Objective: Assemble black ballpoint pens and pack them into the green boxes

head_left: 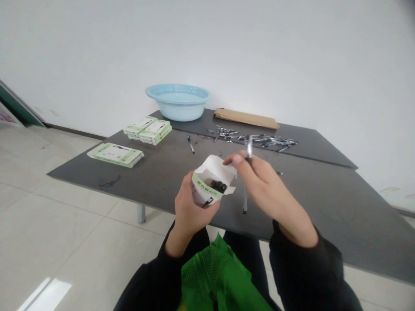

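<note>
My left hand [191, 203] is wrapped round a small white and green pen box [205, 195], tilted so that its open end faces me. Inside the box the dark ends of several pens [219, 186] show. My right hand [262, 181] is just right of the box, closed round a clear pen with black parts [245, 199], held roughly upright. Its index fingertip is by the raised white flap [223, 169]; whether it touches the flap I cannot tell.
Closed pen boxes [155, 131] are stacked on the dark table [162, 185], with another flat box [116, 154] nearer. Behind stand a light blue basin [181, 110] and a flat brown cardboard piece [246, 117]. Loose pens [272, 141] lie scattered, and a single pen [190, 144] lies apart.
</note>
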### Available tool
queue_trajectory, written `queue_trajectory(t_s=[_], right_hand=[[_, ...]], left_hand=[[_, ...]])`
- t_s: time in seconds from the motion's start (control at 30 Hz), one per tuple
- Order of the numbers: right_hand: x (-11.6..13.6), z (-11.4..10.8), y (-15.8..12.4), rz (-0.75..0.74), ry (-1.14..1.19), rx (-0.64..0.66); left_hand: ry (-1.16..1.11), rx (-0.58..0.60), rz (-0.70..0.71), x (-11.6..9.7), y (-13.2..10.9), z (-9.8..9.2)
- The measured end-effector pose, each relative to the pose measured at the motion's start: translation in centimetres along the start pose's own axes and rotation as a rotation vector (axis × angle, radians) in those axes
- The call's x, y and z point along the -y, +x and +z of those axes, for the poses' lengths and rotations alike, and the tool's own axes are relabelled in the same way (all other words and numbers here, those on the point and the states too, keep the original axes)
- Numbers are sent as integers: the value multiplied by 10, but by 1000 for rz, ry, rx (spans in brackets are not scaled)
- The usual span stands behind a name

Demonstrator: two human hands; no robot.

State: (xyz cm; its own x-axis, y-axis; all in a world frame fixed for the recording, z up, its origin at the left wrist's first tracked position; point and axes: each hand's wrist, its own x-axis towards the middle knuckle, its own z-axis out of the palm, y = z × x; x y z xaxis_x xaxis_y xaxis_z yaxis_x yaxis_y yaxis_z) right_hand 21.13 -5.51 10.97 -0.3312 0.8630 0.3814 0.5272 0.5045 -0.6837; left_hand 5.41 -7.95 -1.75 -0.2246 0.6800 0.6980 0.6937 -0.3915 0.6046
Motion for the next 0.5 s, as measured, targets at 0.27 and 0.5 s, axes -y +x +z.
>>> queue_trajectory(t_s=[0.27,0.5], right_hand=[[16,3,14,-86,135,-434],[15,36,24,-75,28,89]], left_hand=[[0,7,13,2,0,-2],[-52,25,-48,6,1,-7]])
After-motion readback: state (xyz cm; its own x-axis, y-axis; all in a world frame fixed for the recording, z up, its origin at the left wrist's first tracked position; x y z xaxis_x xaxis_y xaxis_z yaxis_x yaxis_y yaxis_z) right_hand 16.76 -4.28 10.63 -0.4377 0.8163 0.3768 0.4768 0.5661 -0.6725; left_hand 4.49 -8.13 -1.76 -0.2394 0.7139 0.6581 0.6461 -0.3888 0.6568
